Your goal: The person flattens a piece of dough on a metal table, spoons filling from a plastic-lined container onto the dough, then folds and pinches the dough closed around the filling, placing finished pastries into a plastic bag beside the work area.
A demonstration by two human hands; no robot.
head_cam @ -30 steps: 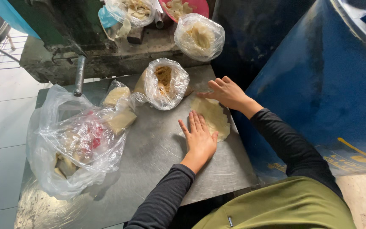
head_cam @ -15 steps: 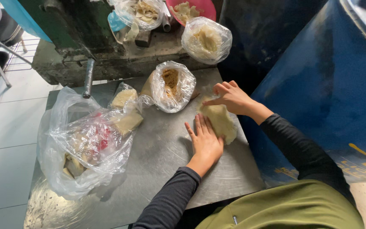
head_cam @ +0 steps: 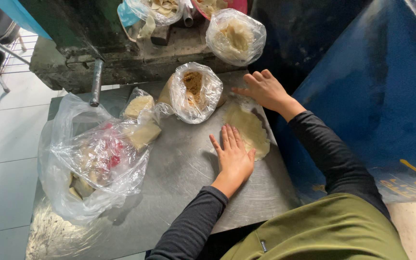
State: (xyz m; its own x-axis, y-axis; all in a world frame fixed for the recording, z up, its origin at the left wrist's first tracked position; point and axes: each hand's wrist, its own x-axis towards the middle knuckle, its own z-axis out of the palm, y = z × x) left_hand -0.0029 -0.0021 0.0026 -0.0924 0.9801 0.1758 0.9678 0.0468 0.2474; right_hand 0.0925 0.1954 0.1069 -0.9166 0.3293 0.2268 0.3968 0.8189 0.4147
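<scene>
The left hand [head_cam: 233,155] lies flat and fully open, fingers spread, palm down at the centre of the frame, pressing on the lower left edge of a thin pale dough sheet [head_cam: 249,129]; it grips nothing. The right hand [head_cam: 264,89], at upper right of centre, is open too, fingers extended and slightly curled, fingertips touching the sheet's upper edge. The sheet lies flat on the right part of a grey metal surface [head_cam: 179,178]. Just left of it stands an open plastic bag of brown crumbly filling [head_cam: 194,91]. At the left sits a large clear plastic bag [head_cam: 92,159] with pale pieces and something red inside. Another bag of pale dough [head_cam: 236,36] rests at the top on a worn green machine [head_cam: 97,43]. Pale floor tiles [head_cam: 1,144] show at left, a blue wall [head_cam: 386,96] at right
</scene>
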